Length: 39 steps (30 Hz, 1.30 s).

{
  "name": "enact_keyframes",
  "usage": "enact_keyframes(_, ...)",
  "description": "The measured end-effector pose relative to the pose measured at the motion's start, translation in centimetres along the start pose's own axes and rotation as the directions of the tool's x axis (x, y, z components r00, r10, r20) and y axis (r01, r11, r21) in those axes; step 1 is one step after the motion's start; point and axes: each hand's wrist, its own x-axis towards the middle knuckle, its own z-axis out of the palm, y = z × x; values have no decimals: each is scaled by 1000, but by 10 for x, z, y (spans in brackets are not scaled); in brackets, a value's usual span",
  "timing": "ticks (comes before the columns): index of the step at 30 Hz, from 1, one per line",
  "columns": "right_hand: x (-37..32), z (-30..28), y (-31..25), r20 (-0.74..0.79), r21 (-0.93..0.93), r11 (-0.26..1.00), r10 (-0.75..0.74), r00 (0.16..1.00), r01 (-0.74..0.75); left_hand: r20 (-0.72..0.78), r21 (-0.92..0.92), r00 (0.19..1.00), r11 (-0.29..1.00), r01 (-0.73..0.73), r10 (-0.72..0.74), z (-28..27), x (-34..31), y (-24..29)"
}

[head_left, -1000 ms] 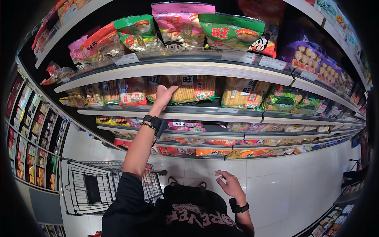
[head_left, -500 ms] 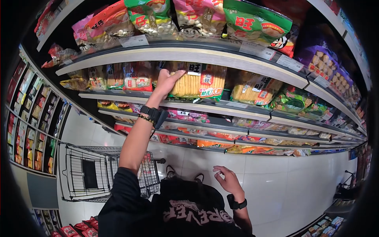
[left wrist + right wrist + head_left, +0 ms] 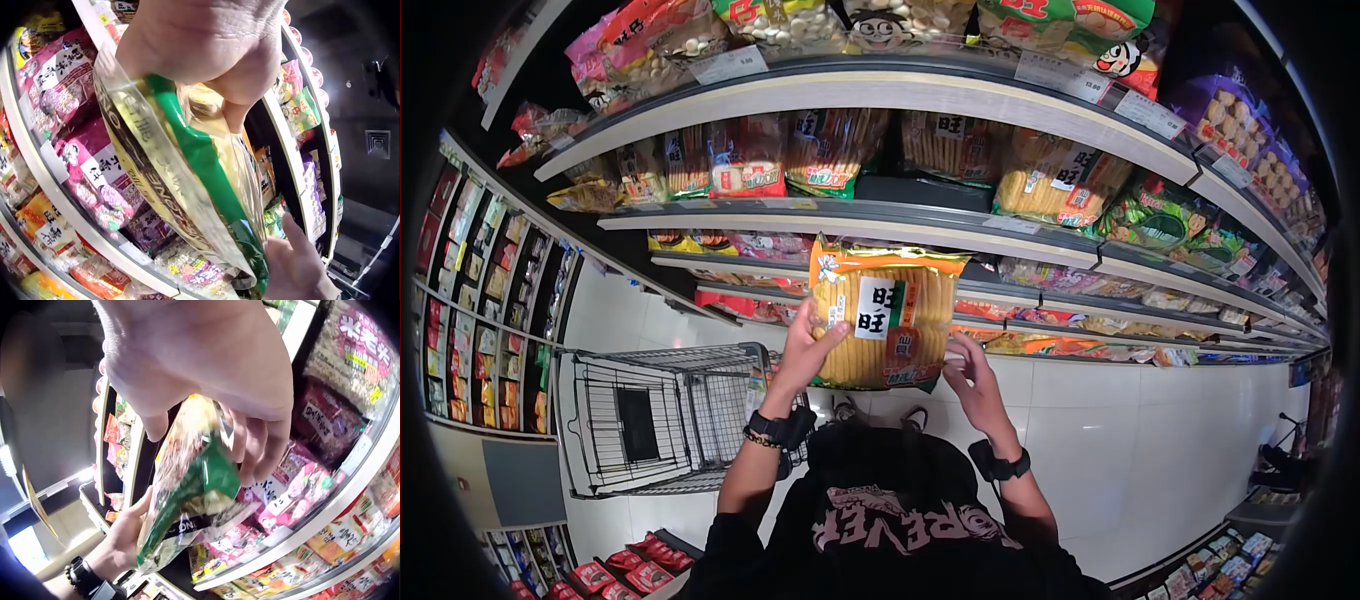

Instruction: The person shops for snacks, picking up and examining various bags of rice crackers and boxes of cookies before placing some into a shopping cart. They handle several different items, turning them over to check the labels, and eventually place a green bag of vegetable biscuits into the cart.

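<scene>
Supermarket shelving (image 3: 880, 98), stocked with packaged snacks, bends across the upper field; pale floor tiles (image 3: 1120, 440) lie below. Clear cracker bag (image 3: 885, 320), with an orange top band and a green lower margin, is held off the shelves, before the lower tiers and in front of the person's dark shirt (image 3: 880, 490). Left hand (image 3: 802, 352): grips the bag at its left side, thumb across the printed front, the remaining fingers largely hidden behind. Right hand (image 3: 977, 385): at the opposite edge, fingers loosely bent and parted from the thumb; whether they touch the film cannot be told. Wire cart (image 3: 637, 425): on the person's left, apart from the bag.

Likely faults, by judgement. (i) Slipping or swinging: the support is one-sided, so the free right end may sag if the left hand loosens before the right takes a share. (ii) Breakage: the stacked crackers look brittle, and a hard squeeze or a drop to the tiles could crack them. (iii) Snagging: the loose film at the margins might catch on the cart's wires if the bag were carried low past it.
</scene>
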Motion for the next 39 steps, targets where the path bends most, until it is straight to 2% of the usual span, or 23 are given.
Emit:
enact_keyframes(3, 9, 25, -3, -55, 113, 991, -61, 997, 67, -18, -92, 999, 995, 49, -51, 11, -20, -17)
enact_keyframes(5, 12, 31, -11, -22, 85, 992, 99, 995, -97, -51, -99, 998, 995, 23, -28, 16, -28, -28)
enact_keyframes(7, 12, 31, -11, -29, 47, 994, 105, 994, -103, -18, -127, 998, 990, 57, -60, 12, -33, -30)
enact_keyframes(13, 4, 29, -7, -21, 181, 976, 130, 991, -124, 14, -104, 997, 992, 70, -69, 15, -38, -36)
enact_keyframes(15, 0, 27, -10, -118, 101, 994, 43, 992, -31, -76, 36, 997, 999, -11, 14, 24, -37, -42)
enact_keyframes(17, -5, 26, -8, -182, 105, 994, 14, 983, 6, -84, 115, 995, 991, 62, -52, 39, -43, -26)
enact_keyframes(18, -6, 26, -7, -238, 109, 993, -19, 971, 46, -71, 441, 992, 895, -63, 105, 42, -44, -28)
enact_keyframes(19, -8, 25, -7, -247, 108, 993, -21, 969, 49, -6, 712, 969, 681, -170, 249, 47, -45, -28)
enact_keyframes(20, -10, 24, -7, -269, 44, 996, -63, 961, 77, 127, 729, 947, 620, -290, 293, 52, -46, -27)
enact_keyframes(21, -13, 23, -8, -288, -21, 995, -103, 952, 102, 135, 726, 947, 621, -296, 292, 59, -50, -26)
enact_keyframes(22, -17, 21, -14, -295, -22, 995, -103, 950, 101, 171, 557, 973, 799, -226, 156, 69, -56, -24)
enact_keyframes(23, -22, 19, -27, -147, -181, 963, -228, 963, 200, 236, 365, 971, 924, -113, 26, 77, -61, -24)
enact_keyframes(24, -28, 18, -39, 22, -318, 896, -320, 947, 310, 231, -5, 973, 1000, 26, -24, 85, -65, -36)
enact_keyframes(25, -32, 20, -49, 14, -319, 897, -318, 948, 306, 239, -4, 971, 1000, 28, -27, 81, -65, -37)
enact_keyframes(27, -37, 25, -63, 130, -415, 807, -405, 905, 420, 290, -259, 931, 919, 298, -220, 67, -61, -35)
enact_keyframes(28, -37, 24, -57, 204, -408, 797, -396, 895, 445, 165, -308, 964, 917, 253, -210, 72, -59, -27)
enact_keyframes(31, -36, 20, -51, 327, -424, 725, -437, 838, 543, 41, -371, 965, 893, 255, -259, 67, -55, -28)
enact_keyframes(32, -35, 20, -46, 330, -419, 726, -437, 837, 545, 32, -373, 963, 890, 261, -269, 64, -54, -30)
enact_keyframes(33, -33, 19, -39, 232, -352, 824, -382, 894, 444, 27, -373, 963, 891, 260, -270, 58, -55, -32)
enact_keyframes(34, -32, 18, -38, 141, -271, 901, -310, 940, 337, 77, -409, 959, 869, 279, -272, 51, -56, -34)
enact_keyframes(35, -30, 14, -38, 147, -271, 901, -308, 940, 338, 128, -445, 954, 844, 299, -271, 44, -56, -35)
enact_keyframes(37, -19, 7, -44, -64, -565, 745, -468, 882, 354, 165, -474, 951, 825, 308, -260, 29, -59, -35)
enact_keyframes(39, -16, 4, -43, -94, -605, 721, -487, 868, 339, 267, -500, 933, 794, 347, -240, 12, -64, -33)
